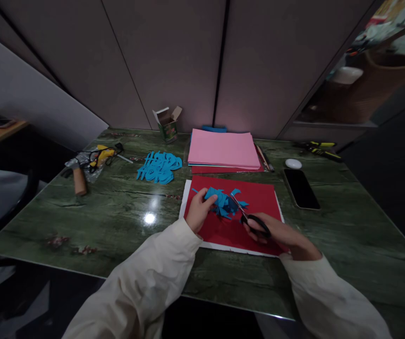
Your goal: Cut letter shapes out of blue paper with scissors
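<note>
My left hand (201, 209) pinches a piece of blue paper (213, 193) between thumb and fingers. In my right hand (269, 228) is a pair of scissors (257, 226) with black handles, its blades pointing at the blue paper. Whether the blades touch the held piece I cannot tell. Blue paper scraps (225, 209) lie in a heap under both hands, on a red sheet (255, 188) with a white sheet (186, 197) showing beneath its edges. Left of the sheets is a pile of blue paper cut-outs (160, 167) shaped like letters.
Behind the red sheet lies a stack of pink paper (223, 148), with pencils (264, 157) beside it. An opened small box (169, 127) stands at the back. A yellow glue gun (103, 153) and a wooden handle (79, 181) are left; a phone (301, 188), white case (293, 164) and pliers (324, 150) right.
</note>
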`<state>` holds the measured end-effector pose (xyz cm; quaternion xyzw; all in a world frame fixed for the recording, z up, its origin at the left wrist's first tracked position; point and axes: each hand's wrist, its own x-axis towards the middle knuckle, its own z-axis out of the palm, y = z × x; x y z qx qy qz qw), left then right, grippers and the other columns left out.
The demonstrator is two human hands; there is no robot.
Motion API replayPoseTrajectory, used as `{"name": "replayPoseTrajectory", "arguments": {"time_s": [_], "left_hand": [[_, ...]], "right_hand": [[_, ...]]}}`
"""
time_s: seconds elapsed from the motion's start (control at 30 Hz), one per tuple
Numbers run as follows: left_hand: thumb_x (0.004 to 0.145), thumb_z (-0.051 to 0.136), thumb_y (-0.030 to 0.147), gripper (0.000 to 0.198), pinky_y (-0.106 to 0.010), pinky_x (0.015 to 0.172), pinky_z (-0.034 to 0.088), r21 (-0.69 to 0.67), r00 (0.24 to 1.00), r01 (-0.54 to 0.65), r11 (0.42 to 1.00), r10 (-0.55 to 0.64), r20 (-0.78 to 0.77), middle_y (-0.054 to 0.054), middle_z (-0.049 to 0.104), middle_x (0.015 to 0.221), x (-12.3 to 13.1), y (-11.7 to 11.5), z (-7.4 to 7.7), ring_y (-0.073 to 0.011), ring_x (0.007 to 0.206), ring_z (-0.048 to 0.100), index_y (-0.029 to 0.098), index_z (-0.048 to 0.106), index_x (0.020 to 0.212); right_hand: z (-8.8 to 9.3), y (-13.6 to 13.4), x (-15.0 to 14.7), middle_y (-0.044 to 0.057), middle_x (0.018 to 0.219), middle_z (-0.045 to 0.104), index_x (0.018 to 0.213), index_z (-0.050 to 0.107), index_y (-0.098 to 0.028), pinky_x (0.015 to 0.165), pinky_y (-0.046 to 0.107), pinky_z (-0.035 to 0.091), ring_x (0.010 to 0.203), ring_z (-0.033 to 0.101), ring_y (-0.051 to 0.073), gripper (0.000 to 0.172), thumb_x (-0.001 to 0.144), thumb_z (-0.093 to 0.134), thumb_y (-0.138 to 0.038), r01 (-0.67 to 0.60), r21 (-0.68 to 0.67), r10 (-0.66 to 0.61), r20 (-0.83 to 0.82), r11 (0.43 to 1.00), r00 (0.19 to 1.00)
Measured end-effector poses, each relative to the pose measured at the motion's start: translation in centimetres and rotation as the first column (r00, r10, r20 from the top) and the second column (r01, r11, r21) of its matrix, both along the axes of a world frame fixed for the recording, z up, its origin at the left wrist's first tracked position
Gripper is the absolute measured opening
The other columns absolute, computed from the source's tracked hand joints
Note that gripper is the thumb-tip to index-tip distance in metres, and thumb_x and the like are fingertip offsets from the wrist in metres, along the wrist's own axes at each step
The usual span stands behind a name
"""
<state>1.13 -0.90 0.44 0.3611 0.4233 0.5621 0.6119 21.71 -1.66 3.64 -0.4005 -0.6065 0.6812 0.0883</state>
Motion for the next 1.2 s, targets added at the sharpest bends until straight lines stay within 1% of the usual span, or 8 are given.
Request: {"name": "replayPoseTrajectory", "arguments": {"time_s": [0.17, 0.27, 0.5, 0.63, 0.73, 0.87, 1.0, 1.2], "left_hand": [[0.068, 0.060, 0.034, 0.024, -0.021, 0.057, 0.041, 0.027, 1.000, 0.017, 1.000, -0.017, 0.001, 0.005, 0.045, 0.064, 0.0, 0.0, -0.1, -0.0080, 0.059, 0.046, 0.017, 0.043, 0.069], [0.070, 0.058, 0.035, 0.023, -0.022, 0.057, 0.041, 0.039, 0.998, 0.041, 0.998, -0.039, -0.045, 0.004, 0.045, 0.065, -0.1, 0.1, 0.0, -0.0087, 0.059, 0.046, 0.018, 0.043, 0.071], [0.073, 0.054, 0.034, 0.018, -0.021, 0.055, 0.036, 0.115, 0.947, 0.111, 0.987, -0.070, -0.312, 0.004, 0.045, 0.062, -0.4, -0.2, 0.4, -0.0098, 0.058, 0.044, 0.018, 0.046, 0.072], [0.073, 0.055, 0.031, 0.015, -0.021, 0.056, 0.036, 0.119, 0.912, 0.142, 0.983, -0.083, -0.402, 0.003, 0.049, 0.065, -0.4, -0.4, 0.2, -0.0110, 0.060, 0.046, 0.018, 0.051, 0.079], [0.072, 0.056, 0.031, 0.016, -0.022, 0.055, 0.036, 0.103, 0.905, 0.183, 0.978, -0.126, -0.407, 0.001, 0.051, 0.067, -0.4, -0.2, -0.1, -0.0114, 0.060, 0.047, 0.017, 0.054, 0.080], [0.070, 0.058, 0.030, 0.019, -0.022, 0.056, 0.038, 0.066, 0.914, 0.232, 0.970, -0.194, -0.356, 0.001, 0.053, 0.068, -0.4, 0.0, -0.4, -0.0112, 0.059, 0.049, 0.017, 0.052, 0.084], [0.066, 0.062, 0.028, 0.033, -0.022, 0.056, 0.039, 0.043, 0.939, 0.202, 0.978, -0.181, -0.292, 0.002, 0.055, 0.067, -0.3, -0.2, -0.1, -0.0113, 0.057, 0.050, 0.020, 0.050, 0.096], [0.067, 0.061, 0.025, 0.036, -0.024, 0.059, 0.039, 0.092, 0.932, 0.179, 0.980, -0.139, -0.336, 0.001, 0.057, 0.071, -0.1, -0.9, 0.9, -0.0130, 0.061, 0.052, 0.022, 0.051, 0.101]], "right_hand": [[-0.4, 0.1, 0.3, -0.003, 0.051, 0.048, 0.071, 0.049, -0.014, 0.036, 0.018, 0.024, 0.037, 0.034, 0.006, 0.040, 0.077, 0.045, -0.053, -0.031, -0.023, 0.032, 0.035, 0.999, 0.999], [-0.5, 0.2, 0.3, -0.003, 0.052, 0.049, 0.071, 0.049, -0.014, 0.035, 0.018, 0.025, 0.036, 0.035, 0.006, 0.040, 0.077, 0.044, -0.053, -0.036, -0.022, 0.037, 0.047, 0.999, 0.998], [-0.4, 0.3, 0.3, -0.002, 0.052, 0.049, 0.070, 0.049, -0.014, 0.033, 0.017, 0.024, 0.034, 0.035, 0.005, 0.041, 0.077, 0.042, -0.054, -0.051, -0.008, 0.051, 0.087, 0.999, 0.995], [-0.5, 0.3, 0.3, -0.002, 0.051, 0.050, 0.070, 0.049, -0.014, 0.033, 0.017, 0.025, 0.034, 0.036, 0.005, 0.041, 0.077, 0.042, -0.053, -0.055, 0.010, 0.053, 0.130, 0.998, 0.990], [-0.6, 0.4, 0.4, -0.002, 0.052, 0.050, 0.068, 0.048, -0.014, 0.033, 0.016, 0.026, 0.034, 0.038, 0.005, 0.040, 0.077, 0.043, -0.053, -0.096, 0.037, 0.088, 0.181, 0.995, 0.980], [-0.7, 0.5, 0.5, -0.001, 0.053, 0.051, 0.069, 0.049, -0.015, 0.034, 0.017, 0.027, 0.036, 0.039, 0.005, 0.039, 0.078, 0.043, -0.052, -0.130, 0.056, 0.117, 0.191, 0.990, 0.975], [-0.6, 0.4, 0.5, -0.001, 0.054, 0.051, 0.068, 0.046, -0.015, 0.034, 0.016, 0.028, 0.038, 0.039, 0.005, 0.037, 0.078, 0.043, -0.051, -0.126, 0.065, 0.112, 0.179, 0.990, 0.977], [-0.7, 0.4, 0.3, -0.001, 0.055, 0.051, 0.071, 0.048, -0.015, 0.035, 0.017, 0.029, 0.038, 0.040, 0.006, 0.037, 0.079, 0.042, -0.051, -0.129, 0.067, 0.115, 0.183, 0.989, 0.976]]}}
